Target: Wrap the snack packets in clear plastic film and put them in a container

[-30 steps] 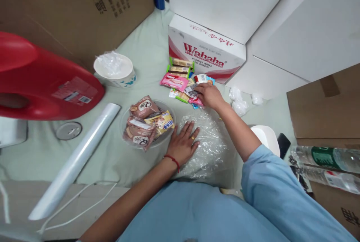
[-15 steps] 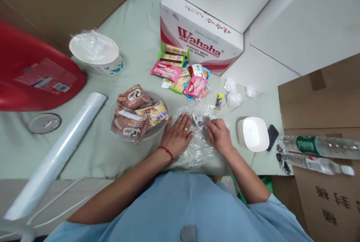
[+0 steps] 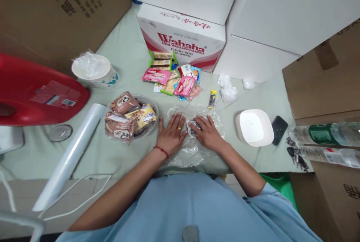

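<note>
A crinkled sheet of clear plastic film [image 3: 191, 155] lies on the green cloth in front of me. My left hand [image 3: 171, 135] rests flat on the film's left side, fingers spread. Palm down, my right hand [image 3: 208, 133] covers part of a small dark-and-white packet [image 3: 194, 126] lying on the film; its kind I cannot make out. Left of my hands stands a clear round bowl [image 3: 153, 122] with brown and yellow snack packs [image 3: 142, 117]. Beyond the film sit a small yellow-wrapped bar [image 3: 212, 99] and a pile of pink and green wrapped snacks [image 3: 168, 77].
A white square bowl [image 3: 254, 127] and a phone [image 3: 279, 130] sit at right, near keys [image 3: 297, 157] and plastic bottles [image 3: 323, 135]. At left are a film roll [image 3: 70, 155], a paper cup [image 3: 95, 73] and a red jug [image 3: 39, 92]. A Wahaba-style carton [image 3: 182, 43] stands behind.
My right hand has gone from pinching the small packet to lying flat over it with fingers extended. My left hand still presses the film. The camera view has shifted slightly.
</note>
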### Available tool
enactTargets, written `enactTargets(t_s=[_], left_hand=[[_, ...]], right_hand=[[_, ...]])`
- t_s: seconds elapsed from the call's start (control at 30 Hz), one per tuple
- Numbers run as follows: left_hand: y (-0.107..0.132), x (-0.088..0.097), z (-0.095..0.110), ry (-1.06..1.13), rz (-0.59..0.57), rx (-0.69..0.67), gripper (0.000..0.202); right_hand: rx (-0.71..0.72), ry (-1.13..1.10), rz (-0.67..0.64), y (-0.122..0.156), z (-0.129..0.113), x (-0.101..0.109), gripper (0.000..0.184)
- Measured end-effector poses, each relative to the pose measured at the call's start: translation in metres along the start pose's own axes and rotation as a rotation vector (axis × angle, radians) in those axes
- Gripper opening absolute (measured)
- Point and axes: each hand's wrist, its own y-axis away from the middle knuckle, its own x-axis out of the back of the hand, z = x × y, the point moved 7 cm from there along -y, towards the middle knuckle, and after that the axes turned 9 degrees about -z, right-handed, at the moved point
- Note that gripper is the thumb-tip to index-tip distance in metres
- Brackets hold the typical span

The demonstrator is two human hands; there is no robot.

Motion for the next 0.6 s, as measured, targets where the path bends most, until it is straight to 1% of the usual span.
enactTargets(t_s=[0.07, 0.13, 0.23, 0.3, 0.4, 0.47, 0.5, 0.57, 0.6], left_hand=[[0.0, 0.0, 0.0, -0.006, -0.018, 0.011, 0.062], [0.0, 0.0, 0.0, -0.012, -0.029, 0.022, 0.062], [-0.001, -0.001, -0.001, -0.019, -0.025, 0.023, 0.063], [-0.001, -0.001, -0.003, -0.009, -0.008, 0.009, 0.064], [0.001, 0.004, -0.011, 0.052, 0.043, -0.022, 0.068], [0.01, 0.014, -0.017, 0.1, 0.103, -0.078, 0.071], [0.017, 0.019, -0.018, 0.119, 0.133, -0.131, 0.07], [0.039, 0.03, -0.017, 0.156, 0.166, -0.284, 0.069], [0.053, 0.034, -0.016, 0.181, 0.159, -0.374, 0.07]], right_hand=[[-0.022, -0.016, 0.047, 0.01, 0.001, 0.004, 0.058], [-0.047, -0.034, 0.11, 0.019, 0.0, 0.013, 0.057], [-0.039, -0.051, 0.168, 0.024, -0.006, 0.02, 0.059], [-0.004, -0.056, 0.14, 0.021, -0.012, 0.014, 0.058], [0.054, -0.088, 0.047, 0.018, -0.017, -0.002, 0.056], [0.078, -0.137, 0.027, 0.026, -0.016, -0.004, 0.062], [0.09, -0.168, 0.041, 0.034, -0.014, -0.001, 0.067], [0.125, -0.245, 0.098, 0.057, -0.009, 0.011, 0.074], [0.146, -0.287, 0.125, 0.071, -0.006, 0.017, 0.074]])
